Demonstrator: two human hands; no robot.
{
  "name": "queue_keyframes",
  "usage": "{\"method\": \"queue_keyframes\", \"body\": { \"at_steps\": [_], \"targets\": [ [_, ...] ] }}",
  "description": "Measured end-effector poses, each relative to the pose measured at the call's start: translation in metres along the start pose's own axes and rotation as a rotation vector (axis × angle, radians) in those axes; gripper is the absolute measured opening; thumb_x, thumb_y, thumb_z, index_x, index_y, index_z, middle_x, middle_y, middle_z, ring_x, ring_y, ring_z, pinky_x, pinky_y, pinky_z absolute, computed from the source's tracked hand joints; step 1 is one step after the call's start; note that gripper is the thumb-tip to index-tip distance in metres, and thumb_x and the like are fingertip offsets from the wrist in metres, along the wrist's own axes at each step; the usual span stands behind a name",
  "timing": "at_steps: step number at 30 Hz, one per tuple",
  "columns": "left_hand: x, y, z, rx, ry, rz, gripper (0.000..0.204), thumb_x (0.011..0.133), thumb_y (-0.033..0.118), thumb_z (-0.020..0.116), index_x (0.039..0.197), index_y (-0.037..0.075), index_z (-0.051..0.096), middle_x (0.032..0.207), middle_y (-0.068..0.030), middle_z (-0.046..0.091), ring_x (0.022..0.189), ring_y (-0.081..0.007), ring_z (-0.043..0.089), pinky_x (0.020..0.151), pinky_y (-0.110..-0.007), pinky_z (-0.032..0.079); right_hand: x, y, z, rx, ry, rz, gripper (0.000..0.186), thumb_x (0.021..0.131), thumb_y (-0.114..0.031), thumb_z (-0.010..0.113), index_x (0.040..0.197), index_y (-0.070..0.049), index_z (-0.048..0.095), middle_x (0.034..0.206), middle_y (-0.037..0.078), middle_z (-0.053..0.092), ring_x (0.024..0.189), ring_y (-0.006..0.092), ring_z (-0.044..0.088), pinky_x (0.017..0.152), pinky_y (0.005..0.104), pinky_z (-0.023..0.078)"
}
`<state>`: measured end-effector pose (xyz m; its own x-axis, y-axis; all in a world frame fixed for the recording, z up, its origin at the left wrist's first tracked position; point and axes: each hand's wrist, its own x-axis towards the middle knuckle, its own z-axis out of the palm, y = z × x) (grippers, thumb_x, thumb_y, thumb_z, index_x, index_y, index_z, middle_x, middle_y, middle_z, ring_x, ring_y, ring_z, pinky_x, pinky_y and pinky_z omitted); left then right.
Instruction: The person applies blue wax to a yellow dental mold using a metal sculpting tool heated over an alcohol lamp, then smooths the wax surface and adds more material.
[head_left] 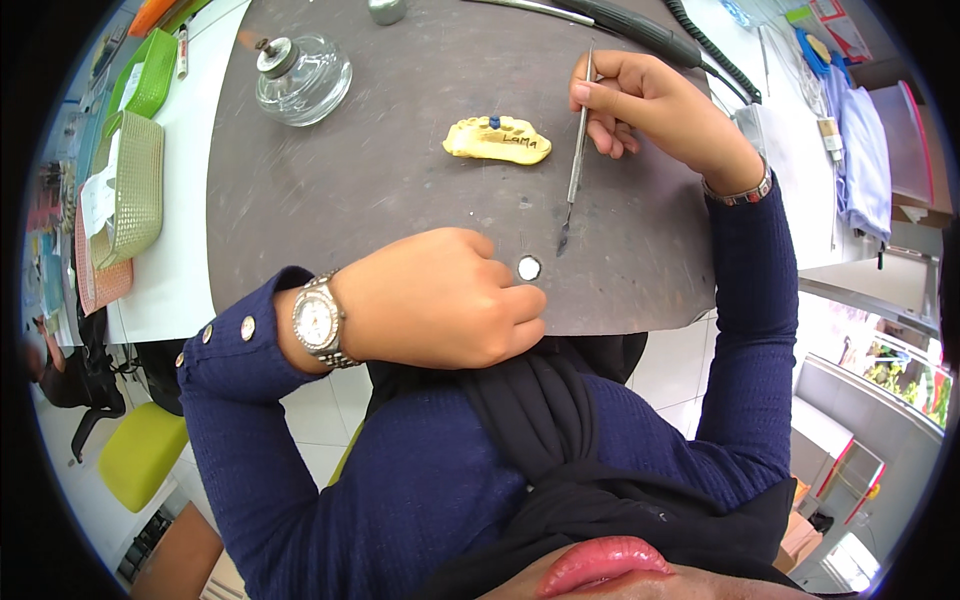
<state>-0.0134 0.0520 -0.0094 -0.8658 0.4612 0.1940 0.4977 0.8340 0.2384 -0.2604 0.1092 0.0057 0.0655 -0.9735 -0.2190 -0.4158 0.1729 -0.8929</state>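
My right hand (618, 105) grips a slim metal instrument (577, 160) between thumb and fingers, its dark thin tip pointing down toward the desk. Left of it lies a yellow dental cast (490, 145) with dark writing and a small blue piece (495, 122) on top. My left hand (440, 298) is curled on or just over the near part of the grey board (330, 190); whatever its fingers hold, if anything, is hidden. Beside its knuckles is a small white round spot or hole (529, 268), which I cannot tell apart.
A glass spirit lamp (303, 85), flame at its wick, stands back left near a metal pot (385, 8). A black-handled handpiece (650, 40) with coiled cord lies behind. Baskets (140, 190) line the left side, blue cloths (860, 160) the right. Another person (60, 370) shows at far left.
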Motion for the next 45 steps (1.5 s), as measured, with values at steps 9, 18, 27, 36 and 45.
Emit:
{"method": "queue_keyframes", "body": {
  "at_steps": [9, 18, 27, 36, 45],
  "targets": [
    [0.006, 0.011, -0.007, 0.106, 0.168, -0.089, 0.022, 0.070, 0.015, 0.062, 0.091, 0.022, 0.064, 0.071, 0.0050, 0.044, 0.056, -0.0070, 0.047, 0.048, -0.022, 0.035, 0.003, 0.009, -0.007, 0.038, -0.045, 0.037, 0.027, 0.096, -0.030, 0.052, 0.091, -0.004, 0.057, 0.065, 0.002, 0.062, 0.054, 0.0045, 0.055, 0.048, 0.0175, 0.042],
    [0.004, 0.012, -0.004, 0.228, 0.081, -0.246, 0.050, 0.072, 0.023, 0.070, 0.120, 0.034, 0.062, 0.068, 0.0046, 0.039, 0.052, -0.0072, 0.044, 0.046, -0.022, 0.034, 0.005, 0.010, -0.008, 0.050, -0.065, 0.079, 0.027, 0.096, -0.029, 0.051, 0.090, -0.004, 0.057, 0.064, 0.004, 0.063, 0.053, 0.0052, 0.057, 0.046, 0.0174, 0.043],
    [0.005, 0.012, -0.006, 0.133, 0.017, -0.318, 0.053, 0.075, 0.034, 0.070, 0.127, 0.033, 0.058, 0.071, 0.0026, 0.040, 0.051, -0.0095, 0.046, 0.046, -0.025, 0.037, 0.003, 0.010, -0.010, 0.112, -0.125, 0.099, 0.026, 0.096, -0.029, 0.051, 0.089, -0.005, 0.056, 0.065, 0.005, 0.064, 0.053, 0.0066, 0.060, 0.047, 0.0176, 0.045],
    [0.010, 0.008, -0.014, 0.063, -0.091, -0.415, 0.068, 0.076, 0.055, 0.062, 0.136, 0.027, 0.049, 0.076, -0.0009, 0.040, 0.054, -0.0133, 0.047, 0.050, -0.027, 0.039, 0.000, 0.008, -0.010, 0.185, -0.101, 0.046, 0.024, 0.098, -0.027, 0.050, 0.089, -0.006, 0.055, 0.064, 0.006, 0.065, 0.052, 0.0068, 0.060, 0.047, 0.0166, 0.046],
    [0.008, 0.007, -0.011, 0.004, -0.097, -0.455, 0.068, 0.075, 0.054, 0.064, 0.134, 0.022, 0.052, 0.077, -0.0021, 0.042, 0.055, -0.0143, 0.049, 0.050, -0.028, 0.041, 0.000, 0.011, -0.011, 0.156, -0.057, 0.031, 0.025, 0.098, -0.029, 0.049, 0.089, -0.006, 0.055, 0.064, 0.005, 0.065, 0.052, 0.0059, 0.060, 0.046, 0.0159, 0.045]
  ]
}}
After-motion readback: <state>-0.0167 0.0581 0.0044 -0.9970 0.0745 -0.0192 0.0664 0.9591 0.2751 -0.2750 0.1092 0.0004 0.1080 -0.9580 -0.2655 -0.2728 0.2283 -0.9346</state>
